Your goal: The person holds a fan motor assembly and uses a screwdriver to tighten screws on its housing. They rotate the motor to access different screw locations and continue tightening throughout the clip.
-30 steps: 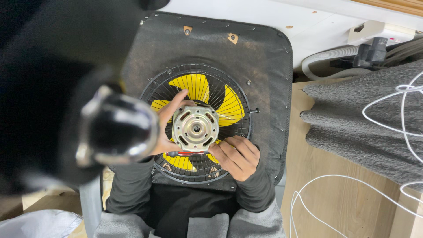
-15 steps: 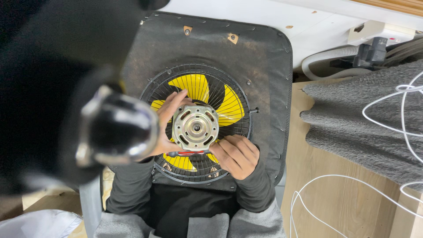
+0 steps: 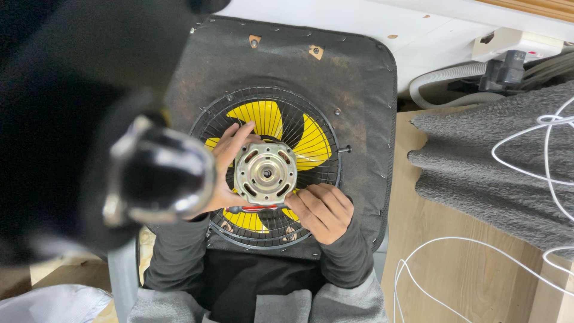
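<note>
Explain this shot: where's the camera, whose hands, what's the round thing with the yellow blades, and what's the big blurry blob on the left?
One view only: a camera worn on the person's head, looking straight down at their lap. No robot is involved, just two bare hands. The round thing is a fan: a black wire grille over yellow blades, with a round metal motor at the centre. It lies on a dark padded board. The left hand cups the motor's side; the right hand rests on the grille below it, fingers at the motor's lower edge. The blob is a dark, shiny object close to the lens, too blurred to identify. At right are grey fabric and white cables.
</note>
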